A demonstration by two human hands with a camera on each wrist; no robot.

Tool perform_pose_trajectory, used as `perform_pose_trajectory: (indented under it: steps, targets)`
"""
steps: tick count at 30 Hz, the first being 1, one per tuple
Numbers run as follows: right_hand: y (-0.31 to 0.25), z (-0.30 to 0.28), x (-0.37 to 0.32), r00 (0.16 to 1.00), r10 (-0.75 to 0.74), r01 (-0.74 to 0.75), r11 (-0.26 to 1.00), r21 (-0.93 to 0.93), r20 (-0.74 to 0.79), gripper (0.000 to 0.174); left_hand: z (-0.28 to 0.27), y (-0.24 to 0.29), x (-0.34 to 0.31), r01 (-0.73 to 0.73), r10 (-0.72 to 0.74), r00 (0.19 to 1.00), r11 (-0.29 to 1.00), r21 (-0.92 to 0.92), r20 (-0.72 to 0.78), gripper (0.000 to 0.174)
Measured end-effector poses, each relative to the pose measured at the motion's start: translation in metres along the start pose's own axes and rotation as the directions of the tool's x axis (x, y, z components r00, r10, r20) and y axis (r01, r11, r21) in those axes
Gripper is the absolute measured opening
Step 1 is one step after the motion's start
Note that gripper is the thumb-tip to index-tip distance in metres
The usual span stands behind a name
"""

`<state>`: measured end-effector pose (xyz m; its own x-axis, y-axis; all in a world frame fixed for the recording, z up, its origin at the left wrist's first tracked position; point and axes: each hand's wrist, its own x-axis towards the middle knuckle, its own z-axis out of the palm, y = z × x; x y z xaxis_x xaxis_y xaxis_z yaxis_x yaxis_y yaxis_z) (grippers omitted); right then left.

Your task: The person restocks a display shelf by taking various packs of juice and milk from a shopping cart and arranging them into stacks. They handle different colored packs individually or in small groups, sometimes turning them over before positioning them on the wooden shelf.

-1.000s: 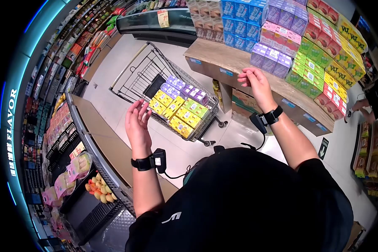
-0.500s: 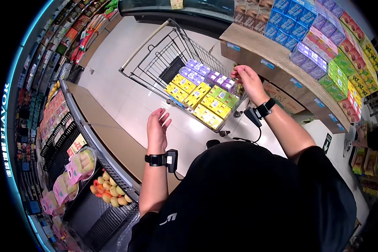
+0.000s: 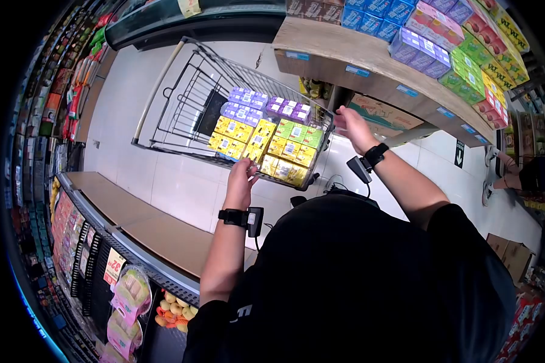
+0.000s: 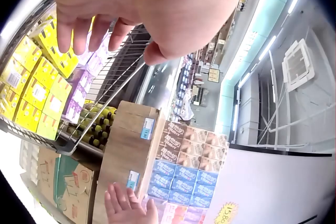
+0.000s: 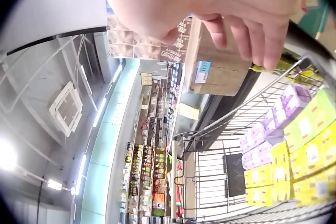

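Left hand [image 3: 240,186] at the near side of the cart [image 3: 210,112], right hand [image 3: 356,130] by its end, both with fingers loosely bent and gripping nothing; whether either touches wire, I can't tell. A sure hold here wants fingers hooked over the metal rim, clear of the cartons, with even effort from both sides. And inside, smooth, square-edged blocks: yellow cartons [image 3: 233,128], purple cartons [image 3: 290,110], green ones, against thin, hard wire mesh.
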<state>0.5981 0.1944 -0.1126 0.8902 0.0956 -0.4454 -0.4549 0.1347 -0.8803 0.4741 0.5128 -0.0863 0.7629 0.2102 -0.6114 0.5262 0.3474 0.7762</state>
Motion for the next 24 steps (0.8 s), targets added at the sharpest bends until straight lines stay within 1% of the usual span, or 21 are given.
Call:
perform_pose_trajectory:
  steps: [1, 2, 3, 4, 5, 7, 9, 10, 11, 13, 14, 15, 16, 17, 19, 21, 22, 23, 24]
  targets:
    - [0.006, -0.009, 0.012, 0.999, 0.046, -0.046, 0.999, 0.005, 0.016, 0.035, 0.006, 0.0, 0.009, 0.021, -0.021, 1.0, 1.0, 0.02, 0.021, 0.028]
    - [0.008, -0.014, 0.018, 0.996, 0.083, -0.083, 0.997, -0.007, 0.042, 0.037, 0.002, -0.009, 0.026, 0.015, -0.016, 1.0, 0.998, 0.053, 0.008, 0.029]
    - [0.01, -0.012, 0.022, 0.992, 0.116, -0.115, 0.993, -0.016, 0.058, 0.038, 0.003, -0.01, 0.037, 0.044, -0.043, 0.999, 0.995, 0.084, -0.006, 0.032]
    - [0.017, -0.009, 0.03, 0.991, 0.133, -0.133, 0.991, -0.008, 0.02, 0.039, 0.007, -0.01, 0.045, 0.068, -0.068, 0.998, 0.994, 0.082, -0.006, 0.036]
    - [0.025, -0.005, 0.036, 0.987, 0.158, -0.158, 0.987, 0.006, -0.018, 0.04, 0.006, -0.011, 0.057, 0.09, -0.092, 0.995, 0.992, 0.088, 0.027, 0.038]
    - [0.031, -0.003, 0.046, 0.975, 0.207, -0.207, 0.978, -0.019, 0.077, 0.06, 0.009, -0.01, 0.079, 0.162, -0.163, 0.987, 0.979, 0.122, 0.0, 0.04]
    - [0.041, 0.004, 0.048, 0.972, 0.231, -0.23, 0.973, -0.034, 0.04, 0.064, 0.013, -0.01, 0.102, 0.241, -0.243, 0.97, 0.965, 0.1, 0.007, 0.045]
    - [0.03, 0.012, 0.038, 0.967, 0.255, -0.255, 0.967, -0.018, -0.027, 0.067, 0.016, -0.007, 0.112, 0.267, -0.272, 0.962, 0.956, 0.12, 0.019, 0.048]
    - [0.039, 0.013, 0.045, 0.958, 0.285, -0.285, 0.958, -0.014, -0.03, 0.069, 0.018, -0.005, 0.125, 0.293, -0.298, 0.954, 0.946, 0.139, 0.02, 0.05]
    - [0.078, 0.012, 0.071, 0.94, 0.34, -0.335, 0.938, 0.086, -0.043, 0.071, 0.024, 0.004, 0.149, 0.317, -0.335, 0.94, 0.926, 0.203, 0.058, 0.061]
    - [0.082, 0.013, 0.072, 0.93, 0.364, -0.36, 0.93, 0.066, -0.059, 0.072, 0.025, 0.005, 0.164, 0.309, -0.341, 0.936, 0.915, 0.259, 0.09, 0.067]
    - [0.078, 0.019, 0.068, 0.917, 0.39, -0.387, 0.921, 0.05, -0.079, 0.072, 0.029, 0.005, 0.181, 0.318, -0.364, 0.926, 0.896, 0.309, 0.101, 0.072]
    - [0.053, 0.035, 0.049, 0.931, 0.36, -0.347, 0.922, 0.171, -0.054, 0.069, 0.034, 0.011, 0.19, 0.323, -0.387, 0.91, 0.887, 0.331, 0.15, 0.076]
    - [0.082, 0.036, 0.064, 0.896, 0.405, -0.386, 0.913, 0.135, -0.179, 0.067, 0.037, 0.008, 0.208, 0.327, -0.416, 0.891, 0.865, 0.381, 0.18, 0.078]
    - [0.076, 0.055, 0.06, 0.884, 0.38, -0.345, 0.924, 0.168, -0.273, 0.07, 0.043, -0.003, 0.239, 0.348, -0.453, 0.874, 0.836, 0.423, 0.175, 0.079]
    - [0.177, 0.037, 0.102, 0.932, 0.254, -0.233, 0.966, 0.109, -0.258, 0.075, 0.048, -0.022, 0.268, 0.359, -0.484, 0.851, 0.82, 0.446, 0.204, 0.079]
    - [0.182, 0.039, 0.103, 0.913, 0.285, -0.266, 0.958, 0.103, -0.291, 0.079, 0.049, -0.032, 0.283, 0.346, -0.504, 0.834, 0.795, 0.499, 0.225, 0.077]
    - [0.187, 0.04, 0.104, 0.89, 0.284, -0.298, 0.954, 0.016, -0.355, 0.082, 0.05, -0.046, 0.293, 0.308, -0.484, 0.844, 0.79, 0.529, 0.231, 0.073]
    - [0.192, 0.042, 0.106, 0.854, 0.313, -0.356, 0.934, -0.028, -0.416, 0.083, 0.057, -0.049, 0.296, 0.275, -0.489, 0.819, 0.793, 0.544, 0.299, 0.069]
